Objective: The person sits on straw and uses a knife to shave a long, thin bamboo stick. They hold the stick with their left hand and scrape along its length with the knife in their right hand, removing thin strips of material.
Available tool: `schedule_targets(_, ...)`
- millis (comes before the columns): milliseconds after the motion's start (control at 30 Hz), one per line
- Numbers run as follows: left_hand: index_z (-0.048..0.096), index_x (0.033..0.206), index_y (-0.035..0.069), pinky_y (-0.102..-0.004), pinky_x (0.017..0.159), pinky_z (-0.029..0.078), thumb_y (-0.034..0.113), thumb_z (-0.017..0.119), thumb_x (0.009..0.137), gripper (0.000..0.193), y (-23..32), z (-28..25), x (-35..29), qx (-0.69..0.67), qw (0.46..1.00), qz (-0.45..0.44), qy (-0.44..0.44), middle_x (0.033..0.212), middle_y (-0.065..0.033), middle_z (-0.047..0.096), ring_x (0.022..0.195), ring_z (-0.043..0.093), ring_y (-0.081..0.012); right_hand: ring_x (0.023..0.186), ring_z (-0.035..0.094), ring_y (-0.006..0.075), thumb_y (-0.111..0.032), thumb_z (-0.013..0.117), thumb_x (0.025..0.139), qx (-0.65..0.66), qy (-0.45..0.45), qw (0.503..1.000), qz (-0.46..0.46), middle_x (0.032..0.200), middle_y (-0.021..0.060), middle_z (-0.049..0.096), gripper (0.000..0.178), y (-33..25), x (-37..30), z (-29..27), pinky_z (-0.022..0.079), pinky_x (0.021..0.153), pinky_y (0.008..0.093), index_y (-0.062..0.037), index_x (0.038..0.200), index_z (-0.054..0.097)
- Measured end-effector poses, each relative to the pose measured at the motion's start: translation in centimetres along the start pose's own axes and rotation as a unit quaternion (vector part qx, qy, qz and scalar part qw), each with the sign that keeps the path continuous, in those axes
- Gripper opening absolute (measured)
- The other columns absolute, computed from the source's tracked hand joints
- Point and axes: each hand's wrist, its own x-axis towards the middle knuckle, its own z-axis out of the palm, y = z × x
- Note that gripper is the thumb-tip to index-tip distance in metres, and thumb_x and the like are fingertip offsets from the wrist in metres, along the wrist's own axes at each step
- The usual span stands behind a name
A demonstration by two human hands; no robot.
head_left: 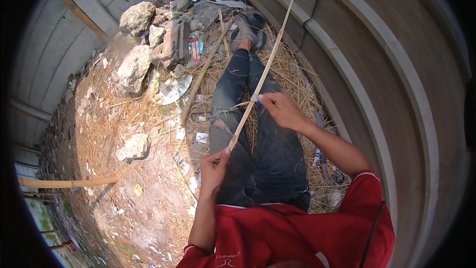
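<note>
Two hands on one long pale strip (268,64), bamboo or cane by the look. It's held at a slant above the dark trousers (282,161), not set down; near end over the knees, far tip up toward the far right edge of the straw-strewn ground, by the corrugated wall (367,62). Left hand (214,170) pinches the near end, thumb on top. Right hand (283,111) is closed, thumb and finger pinching a small pale-and-blue piece (257,101) against the strip partway up; mostly hidden, can't tell if it's a blade. Thin sliver (240,104) sticks out left of that spot; can't tell if it's attached. Handling, my read: light, stiff but springy along its length, dry so not slippery; may split along the grain, edges maybe sharp. Long free end probably whips, so hold the near end firmly, second grip at the middle, fingertips on the flat faces rather than the edges.
</note>
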Motion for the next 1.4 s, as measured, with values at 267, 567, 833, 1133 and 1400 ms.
schedule_targets(267,0.076,0.086,-0.004,-0.0239,0.057,0.033,0.032,0.070,0.100,0.040,-0.2,-0.2,0.2,0.015,1.000,0.004,-0.008,0.068,0.0035,0.058,0.064,0.045,-0.0041,0.072,0.063,0.0455,-0.040,0.051,0.106,-0.045,-0.065,0.992,0.094,0.068,0.0253,0.063,0.046,-1.8,-1.1,-0.9,0.048,0.067,0.0499,-0.0019,0.086,0.070)
schedule_targets(567,0.075,0.082,-0.002,-0.0241,0.055,0.030,0.031,0.070,0.101,0.039,0.0,0.1,0.2,-0.005,1.000,0.004,-0.014,0.067,0.0050,0.055,0.062,0.042,-0.0031,0.052,0.053,0.0229,-0.042,0.050,0.107,0.067,-0.092,0.982,0.149,0.059,0.0151,0.047,0.051,-0.9,-0.7,-0.9,0.043,0.055,0.0426,0.0012,0.087,0.067)
schedule_targets(833,0.074,0.081,-0.002,-0.0243,0.055,0.030,0.031,0.070,0.101,0.039,0.2,0.2,0.6,0.018,1.000,0.008,-0.013,0.066,0.0051,0.055,0.062,0.042,-0.0034,0.074,0.064,0.0484,-0.036,0.048,0.106,-0.011,-0.095,0.988,0.118,0.074,0.0283,0.063,0.045,-2.7,-1.9,0.0,0.047,0.069,0.0516,0.0018,0.092,0.069)
schedule_targets(1133,0.077,0.088,-0.003,-0.0240,0.056,0.034,0.031,0.071,0.100,0.036,0.0,0.7,0.3,0.003,0.999,-0.041,-0.005,0.069,0.0035,0.060,0.062,0.047,-0.0040,0.075,0.065,0.0478,-0.035,0.049,0.106,0.019,-0.103,0.980,0.171,0.074,0.0272,0.065,0.043,-3.3,-2.0,0.1,0.048,0.069,0.0523,-0.0001,0.093,0.070)
schedule_targets(1400,0.077,0.087,-0.003,-0.0248,0.055,0.035,0.033,0.071,0.100,0.038,-0.1,0.7,0.7,0.020,1.000,0.006,-0.006,0.068,0.0027,0.060,0.062,0.048,-0.0046,0.057,0.057,0.0424,-0.039,0.048,0.108,0.034,-0.062,0.995,0.071,0.059,0.0221,0.057,0.047,-2.6,-4.2,2.6,0.045,0.058,0.0463,-0.0031,0.084,0.068)
